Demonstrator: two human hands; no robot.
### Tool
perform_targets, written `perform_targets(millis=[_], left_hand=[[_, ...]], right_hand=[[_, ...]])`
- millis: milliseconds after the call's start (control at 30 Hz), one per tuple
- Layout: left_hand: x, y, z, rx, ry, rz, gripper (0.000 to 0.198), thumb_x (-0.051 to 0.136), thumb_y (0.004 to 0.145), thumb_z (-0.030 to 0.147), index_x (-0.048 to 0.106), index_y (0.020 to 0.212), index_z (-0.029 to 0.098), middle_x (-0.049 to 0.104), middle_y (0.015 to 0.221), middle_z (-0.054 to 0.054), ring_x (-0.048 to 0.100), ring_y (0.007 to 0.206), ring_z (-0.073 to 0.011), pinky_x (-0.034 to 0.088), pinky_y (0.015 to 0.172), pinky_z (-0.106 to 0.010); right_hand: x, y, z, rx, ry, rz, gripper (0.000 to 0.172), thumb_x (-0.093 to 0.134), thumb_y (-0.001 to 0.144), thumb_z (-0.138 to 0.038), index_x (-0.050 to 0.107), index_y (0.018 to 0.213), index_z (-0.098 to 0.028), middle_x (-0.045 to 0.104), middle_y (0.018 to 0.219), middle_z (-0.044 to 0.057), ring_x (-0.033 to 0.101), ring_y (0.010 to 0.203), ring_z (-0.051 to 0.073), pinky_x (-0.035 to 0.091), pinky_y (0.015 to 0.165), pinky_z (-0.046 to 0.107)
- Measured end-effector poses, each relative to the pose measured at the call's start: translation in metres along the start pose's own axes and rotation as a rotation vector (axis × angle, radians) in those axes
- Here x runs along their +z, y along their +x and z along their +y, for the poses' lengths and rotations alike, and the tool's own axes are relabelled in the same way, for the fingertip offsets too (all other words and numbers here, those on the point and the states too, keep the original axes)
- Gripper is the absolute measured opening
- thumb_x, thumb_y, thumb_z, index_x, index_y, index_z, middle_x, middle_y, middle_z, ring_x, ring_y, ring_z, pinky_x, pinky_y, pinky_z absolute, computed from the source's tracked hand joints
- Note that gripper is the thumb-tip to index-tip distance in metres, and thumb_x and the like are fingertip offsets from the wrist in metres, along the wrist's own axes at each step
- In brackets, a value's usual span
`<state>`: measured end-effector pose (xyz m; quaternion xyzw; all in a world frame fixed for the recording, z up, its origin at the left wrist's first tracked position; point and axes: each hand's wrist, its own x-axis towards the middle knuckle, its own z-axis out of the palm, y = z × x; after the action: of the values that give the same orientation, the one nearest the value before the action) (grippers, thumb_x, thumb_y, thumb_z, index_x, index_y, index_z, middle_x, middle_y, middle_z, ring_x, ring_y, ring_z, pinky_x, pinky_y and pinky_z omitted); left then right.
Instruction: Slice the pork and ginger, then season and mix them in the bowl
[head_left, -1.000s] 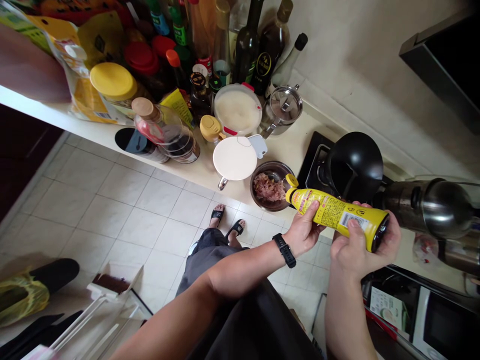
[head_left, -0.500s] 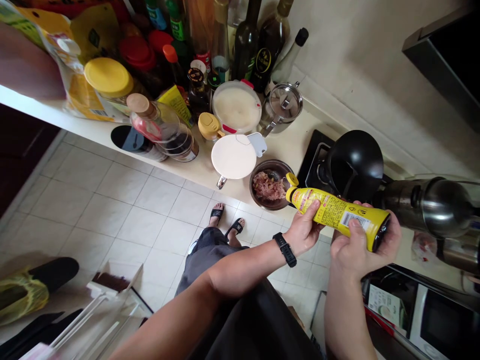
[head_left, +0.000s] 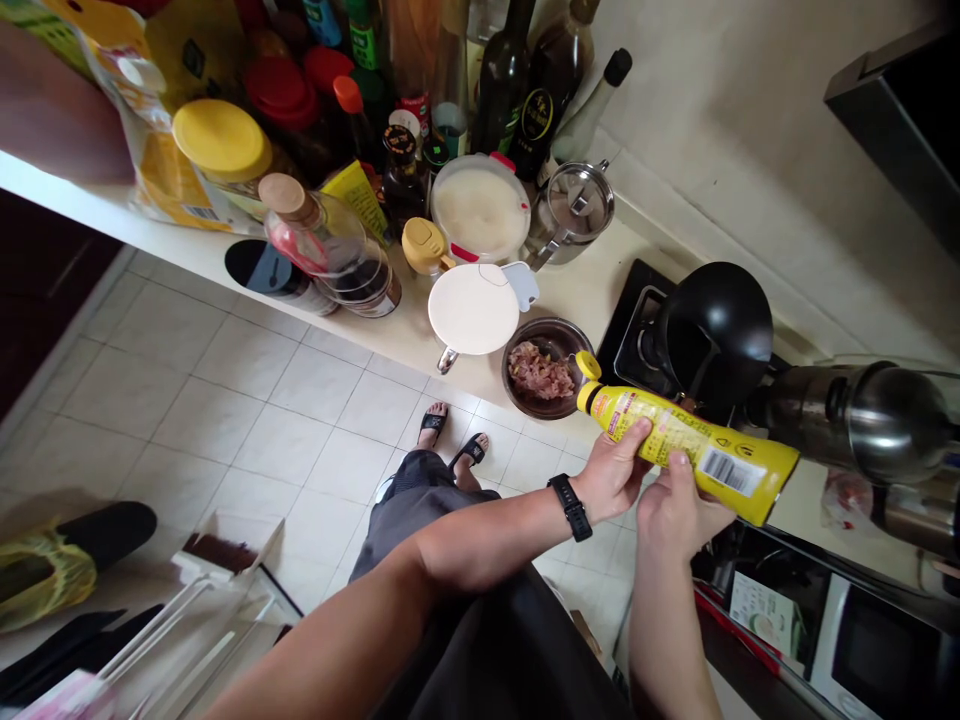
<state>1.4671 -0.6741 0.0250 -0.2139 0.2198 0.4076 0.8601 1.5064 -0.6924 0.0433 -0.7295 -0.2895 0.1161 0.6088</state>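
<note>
Right hand is shifting from the base of the yellow bottle to its middle; black wok is sitting at one o'clock; yellow bottle is pointing toward ten, left hand pinching it, right thumb pressing it; metal bowl is holding pink meat, flip cap hanging over its three-o'clock rim

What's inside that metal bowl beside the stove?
Pinkish, chopped-looking meat lies heaped in the bowl. Anything beneath it is covered; the yellow bottle also hides a bit of the rim.
</note>
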Motion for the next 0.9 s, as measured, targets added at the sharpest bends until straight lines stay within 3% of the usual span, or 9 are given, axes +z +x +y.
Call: perform_targets(millis=[133, 267, 367, 533, 900], left_hand=[[0.0, 0.002, 0.007, -0.019, 0.072, -0.007, 0.047, 0.089, 0.064, 0.039, 0.068, 0.1, 0.017, 0.07, 0.1, -0.005, 0.066, 0.094, -0.0175, 0.048, 0.094, -0.032], [0.002, 0.011, 0.017, -0.099, -0.008, 0.071, 0.046, 0.082, 0.069, 0.05, 0.066, 0.098, 0.018, 0.069, 0.101, -0.007, 0.066, 0.093, -0.0198, 0.051, 0.09, -0.034], [0.001, 0.018, 0.02, -0.075, -0.044, 0.131, 0.045, 0.084, 0.067, 0.048, 0.065, 0.093, 0.016, 0.069, 0.097, -0.007, 0.066, 0.088, -0.0195, 0.052, 0.09, -0.035], [-0.001, 0.02, 0.02, -0.051, -0.037, 0.143, 0.048, 0.086, 0.065, 0.048, 0.065, 0.093, 0.016, 0.069, 0.096, -0.007, 0.066, 0.086, -0.0193, 0.053, 0.089, -0.035], [0.005, 0.02, 0.022, -0.047, -0.037, 0.115, 0.049, 0.087, 0.062, 0.048, 0.065, 0.092, 0.015, 0.069, 0.097, -0.008, 0.066, 0.086, -0.0196, 0.053, 0.089, -0.035]], right_hand=[[0.005, 0.004, 0.005, -0.068, 0.07, 0.056, 0.064, 0.081, 0.07, -0.026, 0.05, 0.126, -0.019, 0.063, 0.123, 0.006, 0.062, 0.118, 0.03, 0.048, 0.103, 0.061], [0.006, 0.003, 0.006, -0.113, 0.007, 0.108, 0.057, 0.08, 0.072, -0.025, 0.054, 0.123, -0.02, 0.063, 0.125, 0.005, 0.06, 0.122, 0.03, 0.048, 0.105, 0.059], [0.007, 0.0, 0.011, -0.099, -0.028, 0.108, 0.055, 0.079, 0.072, -0.026, 0.055, 0.121, -0.019, 0.061, 0.128, 0.006, 0.057, 0.126, 0.03, 0.047, 0.107, 0.058], [0.008, -0.001, 0.017, -0.114, -0.017, 0.099, 0.059, 0.081, 0.07, -0.026, 0.054, 0.121, -0.018, 0.056, 0.136, 0.007, 0.056, 0.126, 0.03, 0.044, 0.108, 0.06], [0.014, 0.001, 0.008, -0.136, -0.004, 0.092, 0.068, 0.083, 0.068, -0.031, 0.05, 0.126, -0.021, 0.061, 0.128, 0.006, 0.057, 0.126, 0.031, 0.043, 0.107, 0.065]])
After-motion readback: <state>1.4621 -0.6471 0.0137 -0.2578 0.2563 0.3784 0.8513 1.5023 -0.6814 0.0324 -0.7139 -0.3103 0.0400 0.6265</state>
